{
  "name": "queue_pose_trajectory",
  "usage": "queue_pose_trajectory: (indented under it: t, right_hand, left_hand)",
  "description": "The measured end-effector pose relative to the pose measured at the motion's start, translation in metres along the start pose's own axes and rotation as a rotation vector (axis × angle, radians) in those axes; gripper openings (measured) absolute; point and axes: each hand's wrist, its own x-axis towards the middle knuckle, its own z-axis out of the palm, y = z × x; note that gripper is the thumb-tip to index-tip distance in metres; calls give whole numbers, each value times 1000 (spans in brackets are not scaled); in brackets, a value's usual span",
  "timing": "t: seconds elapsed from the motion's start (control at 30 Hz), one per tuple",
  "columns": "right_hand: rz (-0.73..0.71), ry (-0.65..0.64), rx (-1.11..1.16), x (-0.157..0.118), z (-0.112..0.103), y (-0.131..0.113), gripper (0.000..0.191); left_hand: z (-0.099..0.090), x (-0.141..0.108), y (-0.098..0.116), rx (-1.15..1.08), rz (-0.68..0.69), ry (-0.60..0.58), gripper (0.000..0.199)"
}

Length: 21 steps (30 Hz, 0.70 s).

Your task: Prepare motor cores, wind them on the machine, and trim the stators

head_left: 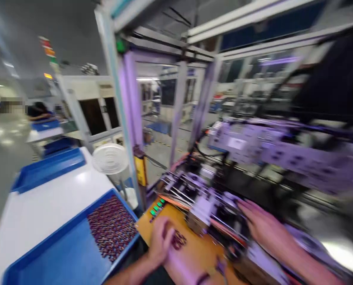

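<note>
Sitting just left of one small pile of dark red bits point(179, 240) on one orange board point(204, 249), the left hand point(160, 242) is bent, but blur hides whether its grip has any, so I cannot tell. One right hand point(257, 221) lies over one metal machine point(200, 213) on the right, and I cannot tell if its grip holds something. Four green buttons point(155, 208) sit at the board's far left, and on the left, one white counter point(66, 192) carries two blue trays, one far point(51, 168) and one near point(57, 253), the near one with too many tiny bits point(114, 229) to count.
</note>
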Motion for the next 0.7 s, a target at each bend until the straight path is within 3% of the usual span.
queue_pose_trajectory:
  t: [0.1, 0.2, 0.3, 0.4, 0.53, 0.7]
  right_hand:
    - [23, -57, -139, -47, -40, -6, 35]
    - [69, -53, -198, -76, -60, -37, 36]
    - [114, -7, -200, -105, -76, -76, 42]
    - [167, 29, -190, -146, -87, -102, 42]
    - [303, -19, -229, -216, -92, -116, 34]
    - [481, -56, -348, -281, -86, -127, 27]
  left_hand:
    - [-13, 39, 21, -40, 152, -78, 39]
    - [-10, 88, 58, -46, 362, -193, 39]
    - [11, 127, 104, 9, 574, -364, 39]
    - [47, 152, 136, 101, 696, -512, 37]
    - [86, 165, 148, 214, 744, -626, 39]
    - [97, 166, 145, 250, 730, -744, 48]
